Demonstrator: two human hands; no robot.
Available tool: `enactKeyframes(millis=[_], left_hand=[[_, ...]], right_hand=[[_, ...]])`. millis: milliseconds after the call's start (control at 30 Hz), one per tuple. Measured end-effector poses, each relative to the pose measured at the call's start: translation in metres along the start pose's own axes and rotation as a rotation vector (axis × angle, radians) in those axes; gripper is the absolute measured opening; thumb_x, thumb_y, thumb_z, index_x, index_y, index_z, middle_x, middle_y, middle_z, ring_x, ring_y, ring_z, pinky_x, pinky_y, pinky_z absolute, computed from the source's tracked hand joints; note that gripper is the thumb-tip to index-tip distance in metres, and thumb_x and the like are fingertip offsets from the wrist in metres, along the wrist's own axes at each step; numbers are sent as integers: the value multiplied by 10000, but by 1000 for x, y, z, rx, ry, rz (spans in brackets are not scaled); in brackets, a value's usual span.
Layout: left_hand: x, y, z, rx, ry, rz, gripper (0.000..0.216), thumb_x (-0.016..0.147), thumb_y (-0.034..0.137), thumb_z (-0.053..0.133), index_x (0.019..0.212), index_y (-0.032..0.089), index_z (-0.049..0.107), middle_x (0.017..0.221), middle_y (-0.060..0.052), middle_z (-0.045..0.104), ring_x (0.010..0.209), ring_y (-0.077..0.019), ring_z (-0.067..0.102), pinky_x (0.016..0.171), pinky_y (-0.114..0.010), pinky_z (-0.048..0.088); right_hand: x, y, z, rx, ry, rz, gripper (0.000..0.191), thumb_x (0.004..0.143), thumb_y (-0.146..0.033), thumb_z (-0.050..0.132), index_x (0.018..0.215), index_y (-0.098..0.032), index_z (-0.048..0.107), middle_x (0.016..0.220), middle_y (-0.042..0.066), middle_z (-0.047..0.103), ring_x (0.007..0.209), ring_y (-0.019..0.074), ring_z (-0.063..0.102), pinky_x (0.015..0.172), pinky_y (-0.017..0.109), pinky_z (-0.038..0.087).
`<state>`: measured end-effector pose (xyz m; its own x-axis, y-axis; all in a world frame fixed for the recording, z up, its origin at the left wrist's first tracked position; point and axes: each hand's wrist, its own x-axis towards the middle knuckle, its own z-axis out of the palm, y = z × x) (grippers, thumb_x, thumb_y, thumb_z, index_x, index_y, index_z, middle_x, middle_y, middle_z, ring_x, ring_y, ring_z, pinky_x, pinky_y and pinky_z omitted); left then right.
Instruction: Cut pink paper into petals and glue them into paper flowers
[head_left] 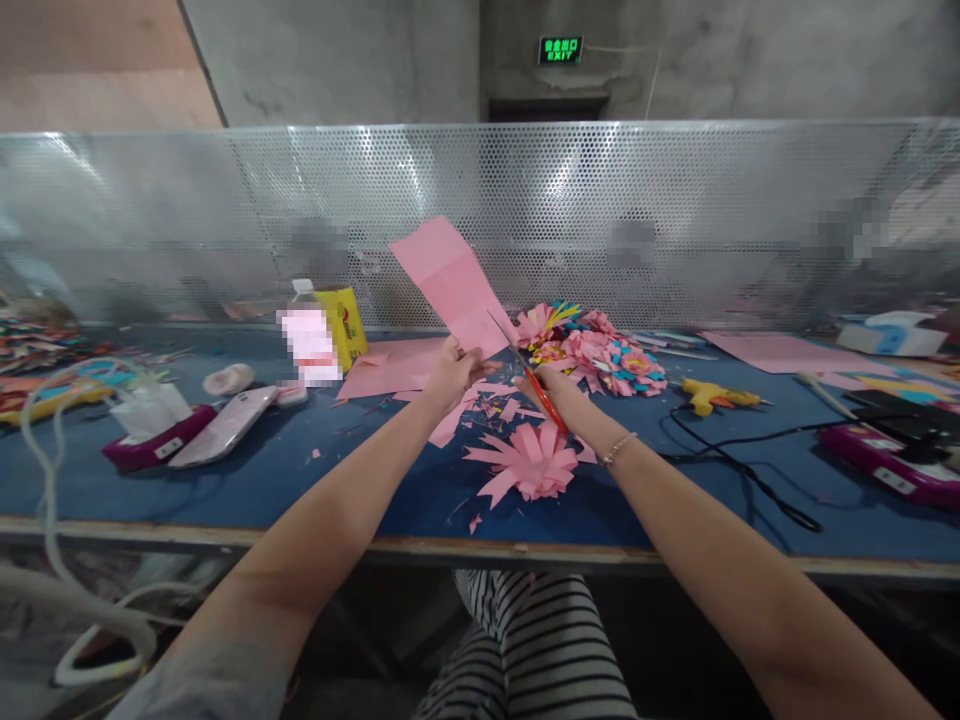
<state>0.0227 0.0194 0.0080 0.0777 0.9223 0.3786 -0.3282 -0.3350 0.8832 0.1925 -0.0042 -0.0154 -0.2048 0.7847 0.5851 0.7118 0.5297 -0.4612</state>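
My left hand (453, 377) grips the lower end of a sheet of pink paper (445, 270), which stands up tilted above the table. In my right hand (562, 394) is a pair of scissors with red handles (548, 402). Its blades reach up and left to the right edge of the pink paper; whether they are cutting into it I cannot tell. Just below my hands lies a pink paper flower with many strips (531, 462). Pink paper scraps (501, 404) are scattered behind it. Beyond my right hand sits a pile of paper flowers (600, 350) in pink, blue and yellow.
A yellow glue gun (716, 397) with a black cord lies at right, near a purple tissue box (892, 468). At left are a phone (225, 428), another purple tissue box (154, 440), a bottle (309, 340) and a yellow packet (343, 328). A perforated metal screen (480, 200) stands behind.
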Motion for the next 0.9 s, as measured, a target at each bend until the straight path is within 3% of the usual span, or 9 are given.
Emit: enactKeyframes(millis=[333,567,900], left_hand=[[-2,2,1,5,21,2,235,707,90,489,757,199,287,639,64,470,638,-116,640,608,-235,510],[-2,2,0,18,8,-2,215,711,82,473,782,195,305,639,69,458,617,-115,639,614,-245,512],[-7,-2,3,33,-59,-61,271,688,112,530,822,199,310,627,76,491,613,-124,643,640,-268,516]], right_hand=[[-1,-10,-7,-16,-44,30,252,746,-392,442,604,-203,354,581,6,503,545,127,470,548,247,338],[3,-9,-10,-41,-60,119,319,713,-453,495,589,-202,343,536,-23,422,513,104,401,508,237,299],[-2,1,-1,278,-81,156,321,731,-509,448,697,-190,463,645,6,494,680,155,490,651,300,414]])
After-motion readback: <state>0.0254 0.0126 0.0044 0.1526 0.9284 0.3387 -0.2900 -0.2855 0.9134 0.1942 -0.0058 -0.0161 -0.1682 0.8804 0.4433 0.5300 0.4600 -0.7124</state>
